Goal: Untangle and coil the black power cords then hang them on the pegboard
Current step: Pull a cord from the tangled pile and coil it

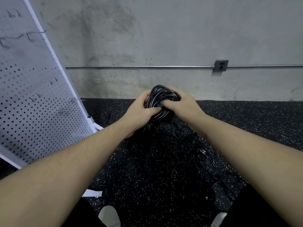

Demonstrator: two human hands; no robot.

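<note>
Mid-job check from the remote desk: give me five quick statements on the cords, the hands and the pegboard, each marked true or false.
1. Both hands grip one bundle of black cord. True: the left hand and right hand hold the cord bundle between them.
2. The bundle already hangs on the pegboard. False: it is held in the air, apart from the pegboard at the left.
3. Loose tangled cords lie on the floor below the hands. True: the tangled cords spread over the speckled floor.
4. The pegboard has no hooks. False: several hooks stick out of it.
5. A cord is plugged into the wall outlet. False: nothing shows plugged into the outlet.
</note>
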